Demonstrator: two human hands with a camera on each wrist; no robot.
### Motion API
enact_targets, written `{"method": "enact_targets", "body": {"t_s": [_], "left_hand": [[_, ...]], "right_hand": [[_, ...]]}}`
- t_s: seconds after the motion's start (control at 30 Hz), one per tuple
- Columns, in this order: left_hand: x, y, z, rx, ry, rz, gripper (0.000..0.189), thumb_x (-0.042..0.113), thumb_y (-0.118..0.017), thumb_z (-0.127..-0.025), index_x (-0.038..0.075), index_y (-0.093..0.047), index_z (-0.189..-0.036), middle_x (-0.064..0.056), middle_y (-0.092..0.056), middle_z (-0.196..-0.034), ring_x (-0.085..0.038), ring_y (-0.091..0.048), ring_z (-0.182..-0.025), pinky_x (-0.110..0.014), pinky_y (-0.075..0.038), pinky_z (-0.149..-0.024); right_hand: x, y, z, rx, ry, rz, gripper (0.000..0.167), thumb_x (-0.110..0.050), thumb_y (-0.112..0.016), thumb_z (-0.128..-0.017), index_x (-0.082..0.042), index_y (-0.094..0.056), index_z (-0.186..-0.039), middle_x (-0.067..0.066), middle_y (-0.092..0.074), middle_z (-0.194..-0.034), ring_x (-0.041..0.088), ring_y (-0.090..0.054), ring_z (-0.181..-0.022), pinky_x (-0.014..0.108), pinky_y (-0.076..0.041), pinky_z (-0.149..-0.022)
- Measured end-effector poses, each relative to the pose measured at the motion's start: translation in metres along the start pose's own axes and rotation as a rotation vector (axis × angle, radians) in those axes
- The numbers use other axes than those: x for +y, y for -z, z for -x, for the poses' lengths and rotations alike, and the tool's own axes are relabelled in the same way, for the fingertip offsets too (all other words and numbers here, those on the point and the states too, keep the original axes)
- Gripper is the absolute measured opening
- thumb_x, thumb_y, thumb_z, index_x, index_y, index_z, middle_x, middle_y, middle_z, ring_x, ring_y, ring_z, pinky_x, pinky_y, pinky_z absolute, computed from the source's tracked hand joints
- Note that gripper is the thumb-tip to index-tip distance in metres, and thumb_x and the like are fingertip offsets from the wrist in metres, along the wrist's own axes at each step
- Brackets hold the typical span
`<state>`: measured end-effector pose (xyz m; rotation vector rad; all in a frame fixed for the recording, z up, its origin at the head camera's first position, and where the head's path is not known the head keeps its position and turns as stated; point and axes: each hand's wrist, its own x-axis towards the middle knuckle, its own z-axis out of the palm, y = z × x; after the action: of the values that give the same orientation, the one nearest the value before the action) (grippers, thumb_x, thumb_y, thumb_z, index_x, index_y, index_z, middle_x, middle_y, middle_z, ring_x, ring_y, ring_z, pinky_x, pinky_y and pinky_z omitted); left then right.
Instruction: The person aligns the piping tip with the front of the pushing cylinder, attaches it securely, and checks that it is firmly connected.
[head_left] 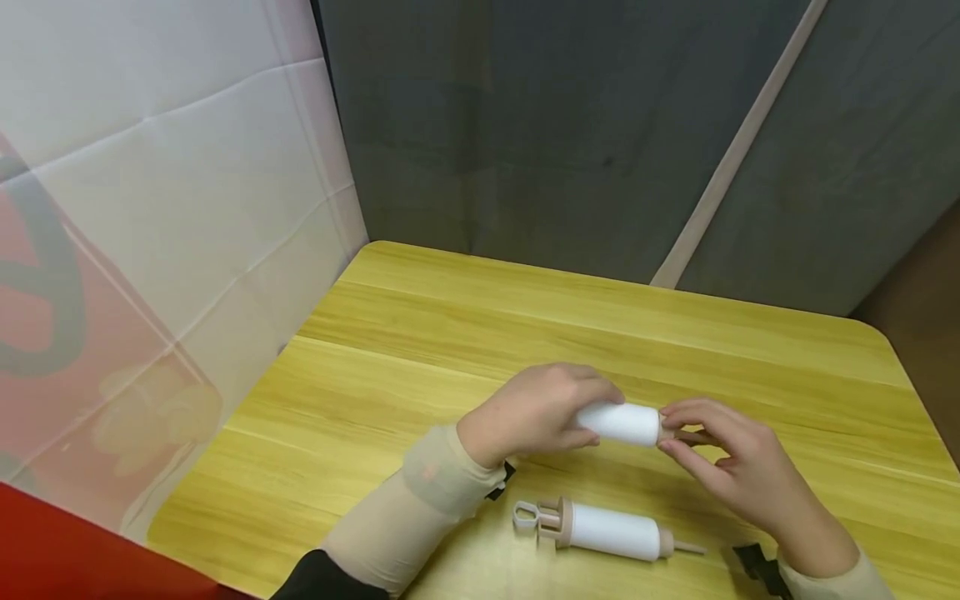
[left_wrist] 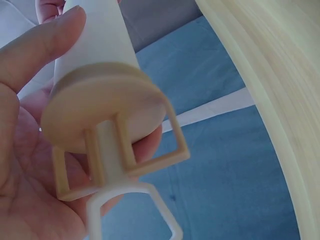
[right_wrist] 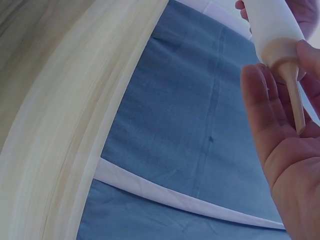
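Observation:
My left hand grips the white barrel of a large syringe, held above the table. In the left wrist view its beige flange with square finger loops faces the camera, and a white ring handle sticks out behind. At the other end, my right hand pinches the beige nozzle cap between thumb and fingers. A thin beige tip points from the cap toward the right palm. Nearer the person, a second syringe of the same look lies on the table, its nozzle pointing right.
The yellow wood-grain table has rounded corners. Dark grey cloth with a pale strip hangs behind its far edge. White printed fabric stands along the left side, and a brown surface rises at the right.

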<state>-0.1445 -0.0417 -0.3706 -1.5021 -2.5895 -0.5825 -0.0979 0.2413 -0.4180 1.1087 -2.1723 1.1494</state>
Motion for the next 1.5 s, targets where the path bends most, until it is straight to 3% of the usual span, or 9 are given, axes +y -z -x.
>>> {"method": "enact_targets", "body": {"t_s": [0.07, 0.23, 0.47, 0.63, 0.73, 0.9, 1.07, 1.17, 1.5], "left_hand": [[0.001, -0.001, 0.000, 0.013, -0.014, -0.018, 0.048, 0.020, -0.092, -0.087, 0.010, -0.072, -0.129, -0.003, -0.074, -0.124, -0.016, -0.071, -0.107, -0.028, -0.056, -0.094], [0.002, -0.003, 0.000, 0.038, -0.032, -0.048, 0.047, 0.020, -0.092, -0.086, 0.012, -0.072, -0.129, -0.002, -0.074, -0.123, -0.016, -0.070, -0.108, -0.028, -0.056, -0.095], [0.008, -0.009, -0.001, 0.019, -0.087, -0.028, 0.050, 0.021, -0.095, -0.083, 0.015, -0.075, -0.128, 0.001, -0.073, -0.122, -0.015, -0.068, -0.111, -0.023, -0.053, -0.097], [0.008, -0.011, -0.001, -0.004, -0.065, 0.001, 0.050, 0.020, -0.095, -0.083, 0.014, -0.075, -0.128, 0.000, -0.073, -0.121, -0.014, -0.069, -0.108, -0.023, -0.053, -0.095], [0.006, -0.011, -0.001, 0.002, -0.038, 0.003, 0.051, 0.020, -0.096, -0.082, 0.014, -0.075, -0.128, 0.000, -0.073, -0.123, -0.014, -0.069, -0.108, -0.024, -0.054, -0.095], [0.000, -0.006, -0.002, -0.002, 0.002, 0.006, 0.052, 0.020, -0.095, -0.084, 0.013, -0.074, -0.130, -0.002, -0.073, -0.126, -0.015, -0.069, -0.111, -0.026, -0.054, -0.097], [-0.005, -0.003, -0.001, -0.013, 0.021, 0.027, 0.049, 0.019, -0.093, -0.086, 0.012, -0.073, -0.131, -0.004, -0.073, -0.128, -0.017, -0.070, -0.112, -0.027, -0.054, -0.098], [-0.006, -0.003, -0.001, -0.026, 0.023, 0.039, 0.048, 0.019, -0.092, -0.087, 0.012, -0.073, -0.131, -0.004, -0.073, -0.128, -0.017, -0.069, -0.113, -0.027, -0.054, -0.099], [-0.005, -0.003, -0.001, -0.032, 0.006, 0.036, 0.048, 0.020, -0.092, -0.087, 0.012, -0.073, -0.131, -0.003, -0.073, -0.126, -0.015, -0.070, -0.111, -0.026, -0.054, -0.098]], "right_hand": [[0.000, 0.002, 0.002, -0.008, -0.037, -0.010, 0.020, -0.012, -0.084, -0.094, -0.007, -0.075, -0.112, 0.008, -0.074, -0.111, 0.006, -0.072, -0.099, 0.020, -0.060, -0.076], [-0.005, 0.006, 0.002, -0.023, -0.117, -0.001, 0.044, 0.014, -0.089, -0.076, -0.012, -0.075, -0.109, 0.006, -0.074, -0.111, 0.006, -0.072, -0.100, 0.021, -0.061, -0.074], [-0.012, 0.010, 0.000, 0.000, -0.275, -0.012, 0.040, 0.021, -0.078, -0.083, -0.015, -0.076, -0.098, 0.001, -0.077, -0.095, 0.006, -0.072, -0.069, 0.020, -0.057, -0.055], [-0.014, 0.009, -0.001, -0.034, -0.344, 0.019, 0.031, 0.013, -0.077, -0.090, -0.015, -0.077, -0.103, -0.003, -0.077, -0.095, 0.008, -0.071, -0.070, 0.022, -0.058, -0.057], [-0.013, 0.009, -0.001, -0.052, -0.325, 0.006, 0.035, 0.011, -0.081, -0.087, -0.017, -0.076, -0.107, -0.003, -0.076, -0.098, 0.008, -0.072, -0.079, 0.023, -0.060, -0.061], [-0.010, 0.010, -0.001, -0.060, -0.206, 0.007, 0.056, 0.015, -0.092, -0.069, -0.015, -0.075, -0.113, 0.000, -0.074, -0.111, 0.006, -0.071, -0.097, 0.022, -0.061, -0.066], [-0.003, 0.007, -0.001, -0.032, -0.061, -0.012, 0.031, -0.020, -0.089, -0.090, -0.005, -0.075, -0.114, 0.011, -0.073, -0.113, 0.006, -0.071, -0.102, 0.021, -0.061, -0.066], [-0.002, 0.003, -0.003, 0.001, 0.000, -0.001, 0.038, -0.040, -0.075, -0.099, -0.003, -0.076, -0.110, 0.014, -0.074, -0.110, 0.005, -0.071, -0.101, 0.020, -0.060, -0.065], [-0.003, -0.004, -0.004, 0.041, 0.034, -0.026, 0.036, -0.037, -0.074, -0.100, -0.001, -0.076, -0.102, 0.017, -0.074, -0.105, 0.005, -0.071, -0.101, 0.021, -0.060, -0.065]]}}
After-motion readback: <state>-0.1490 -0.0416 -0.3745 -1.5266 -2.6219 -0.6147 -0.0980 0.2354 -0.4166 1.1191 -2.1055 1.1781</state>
